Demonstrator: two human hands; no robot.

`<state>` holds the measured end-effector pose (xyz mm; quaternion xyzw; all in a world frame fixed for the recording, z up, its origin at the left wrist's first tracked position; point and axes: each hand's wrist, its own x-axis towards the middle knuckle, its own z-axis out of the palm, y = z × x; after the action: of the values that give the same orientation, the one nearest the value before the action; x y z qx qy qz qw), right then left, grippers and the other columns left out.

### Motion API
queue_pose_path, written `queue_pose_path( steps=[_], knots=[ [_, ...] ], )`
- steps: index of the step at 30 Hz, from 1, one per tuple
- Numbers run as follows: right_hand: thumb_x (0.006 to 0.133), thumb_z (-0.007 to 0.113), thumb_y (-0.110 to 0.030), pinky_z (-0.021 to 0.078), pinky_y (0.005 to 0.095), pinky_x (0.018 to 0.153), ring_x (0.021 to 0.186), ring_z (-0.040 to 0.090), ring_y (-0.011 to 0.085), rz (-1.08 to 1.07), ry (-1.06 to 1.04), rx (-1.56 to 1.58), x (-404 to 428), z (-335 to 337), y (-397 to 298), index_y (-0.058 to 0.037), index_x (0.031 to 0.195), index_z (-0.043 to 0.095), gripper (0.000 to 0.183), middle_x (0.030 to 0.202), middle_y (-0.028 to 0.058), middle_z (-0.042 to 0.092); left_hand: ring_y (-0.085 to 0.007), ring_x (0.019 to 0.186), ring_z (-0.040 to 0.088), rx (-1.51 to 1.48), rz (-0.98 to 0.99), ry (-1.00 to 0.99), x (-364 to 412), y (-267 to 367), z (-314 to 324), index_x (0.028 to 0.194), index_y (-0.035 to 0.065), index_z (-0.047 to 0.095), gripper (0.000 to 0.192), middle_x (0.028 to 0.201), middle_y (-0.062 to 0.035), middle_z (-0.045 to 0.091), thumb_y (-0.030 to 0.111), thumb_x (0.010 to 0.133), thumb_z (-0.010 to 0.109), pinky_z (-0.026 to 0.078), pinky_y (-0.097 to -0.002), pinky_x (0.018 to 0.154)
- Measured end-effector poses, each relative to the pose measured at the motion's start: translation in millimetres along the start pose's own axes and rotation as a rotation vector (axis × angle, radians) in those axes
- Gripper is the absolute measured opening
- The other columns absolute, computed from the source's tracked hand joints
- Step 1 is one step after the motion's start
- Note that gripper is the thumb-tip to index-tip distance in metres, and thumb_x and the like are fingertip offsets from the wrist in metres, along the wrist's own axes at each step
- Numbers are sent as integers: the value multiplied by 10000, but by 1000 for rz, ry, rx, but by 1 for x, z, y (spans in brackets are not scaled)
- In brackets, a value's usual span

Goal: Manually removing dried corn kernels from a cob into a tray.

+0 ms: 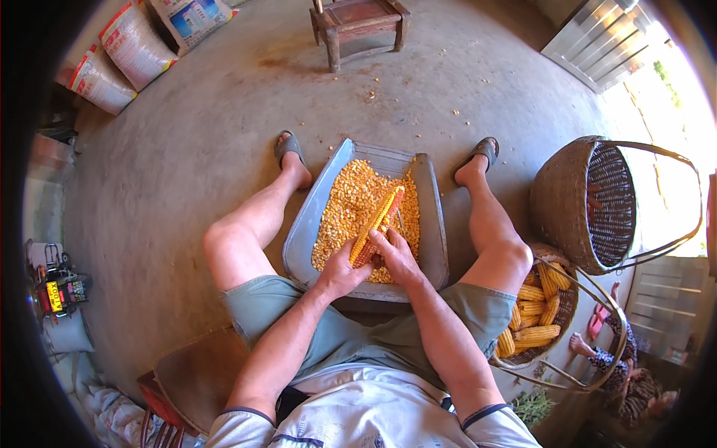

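Note:
My left hand (343, 270) grips the lower end of a partly shelled corn cob (376, 224), which still bears yellow kernels on its left side and shows a bare reddish core on the right. Against the cob's right side is my right hand (396, 255), its fingers bent around a thin metal rod (401, 223); the rest of that tool is hidden. Below the cob, loose corn kernels (344, 204) fill much of a grey scoop-shaped tray (434, 224) between my legs.
At right, a wicker basket (521, 361) holds corn cobs (536, 334), beside a tipped larger basket (560, 196). A wooden chair (367, 25) stands ahead, filled sacks (137, 47) at upper left. Another person (627, 364) is at lower right.

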<state>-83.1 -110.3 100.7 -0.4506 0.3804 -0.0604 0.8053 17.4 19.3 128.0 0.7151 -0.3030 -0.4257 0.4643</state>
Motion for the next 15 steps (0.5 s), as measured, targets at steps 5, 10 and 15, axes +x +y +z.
queue_pose_path(
  steps=[5,10,15],
  knots=[
    [891,699,-350,505,294,645,745,614,126,-15,126,-88,3,6,6,63,1134,576,494,865,70,645,-152,1019,630,-27,5,-51,3,-28,1,1235,5,555,409,1108,-67,661,69,849,670,515,-316,906],
    [921,646,-329,402,254,522,603,500,87,-28,-3,44,-5,0,-2,-1,1111,557,390,767,26,574,-158,1034,631,-242,-49,-112,3,-17,-8,1253,9,541,435,1115,-77,656,117,857,684,505,-320,930],
    [915,654,-388,428,261,524,610,524,95,-20,-3,82,-2,0,-2,-3,1086,552,433,775,40,580,-156,1028,633,-131,5,-54,-2,-10,-2,1279,16,545,470,1121,-72,662,85,837,690,509,-316,928]
  ],
)
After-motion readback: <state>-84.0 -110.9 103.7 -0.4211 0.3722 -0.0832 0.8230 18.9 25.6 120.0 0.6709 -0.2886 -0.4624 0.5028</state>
